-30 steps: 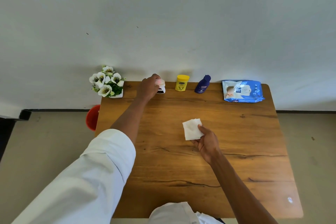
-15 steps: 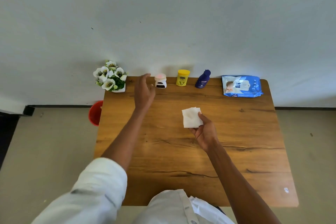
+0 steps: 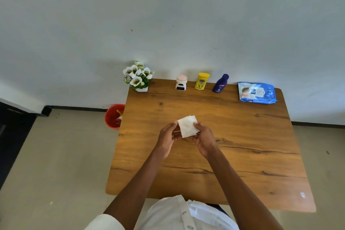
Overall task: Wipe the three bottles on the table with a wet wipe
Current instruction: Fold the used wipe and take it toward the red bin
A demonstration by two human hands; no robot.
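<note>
Three bottles stand in a row along the far edge of the wooden table (image 3: 242, 155): a small white one with a pink cap (image 3: 181, 83), a yellow one (image 3: 201, 81) and a dark blue one (image 3: 220, 83). Over the table's middle, a folded white wet wipe (image 3: 187, 126) is held between both hands. My left hand (image 3: 168, 137) pinches its left edge. My right hand (image 3: 204, 139) grips its right side with thumb on top. Both hands are well short of the bottles.
A blue pack of wet wipes (image 3: 256, 93) lies at the far right corner. A white pot of artificial flowers (image 3: 138, 76) stands at the far left corner. A red bin (image 3: 113, 116) sits on the floor left of the table.
My left hand let go of the pink-capped bottle, drew back toward me and took hold of the wipe's left edge. The right hand kept the wipe and stayed near the table's middle.
</note>
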